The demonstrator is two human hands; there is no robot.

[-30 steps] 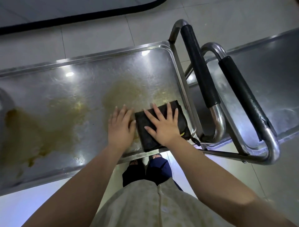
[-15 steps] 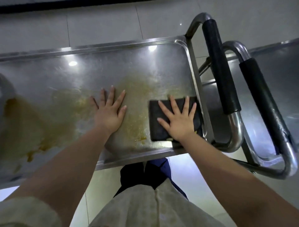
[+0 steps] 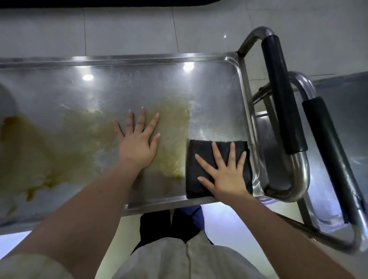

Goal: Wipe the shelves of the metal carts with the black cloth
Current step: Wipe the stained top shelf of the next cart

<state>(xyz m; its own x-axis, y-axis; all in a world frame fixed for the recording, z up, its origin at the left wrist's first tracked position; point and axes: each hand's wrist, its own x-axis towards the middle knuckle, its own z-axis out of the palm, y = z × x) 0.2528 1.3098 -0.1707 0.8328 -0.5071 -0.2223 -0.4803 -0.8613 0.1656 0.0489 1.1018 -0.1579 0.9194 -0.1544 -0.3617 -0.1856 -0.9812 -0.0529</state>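
Since a second ago, the left hand [image 3: 137, 145] has been drawn away from the black cloth [image 3: 201, 148] and laid flat, fingers spread, on the shelf [image 3: 139, 83]. The cloth is pressed under the flat, ungripping right hand [image 3: 225, 175], beside the rim [image 3: 246, 111]. Wiping is judged under way; next, the cloth should be swept across the yellow-brown stain [image 3: 175, 123] between the hands.

Pale tile floor [image 3: 139, 29] w/ thin grout lines. Black strip [image 3: 99, 2] at floor's far edge. Dark trousers [image 3: 157, 225] & light shirt [image 3: 159, 258] over floor's near part.
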